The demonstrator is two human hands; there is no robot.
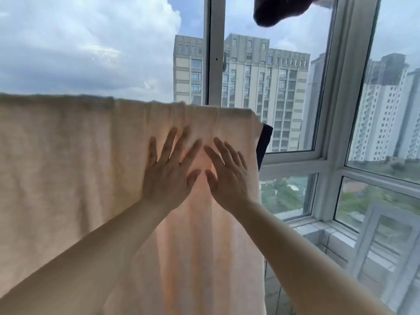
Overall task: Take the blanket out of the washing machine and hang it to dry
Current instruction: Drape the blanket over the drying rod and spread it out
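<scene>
Blanket (68, 155) hangs draped, its support hidden; left hand (167, 176) and right hand (229, 176) press it, fingers spread.

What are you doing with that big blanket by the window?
A person is hanging a peach blanket up to dry. It is already draped over a line or bar in front of the window. The left hand and the right hand both lie flat on it with fingers spread, side by side near its right edge, as if smoothing it. A dark cloth peeks out behind that edge.
</scene>
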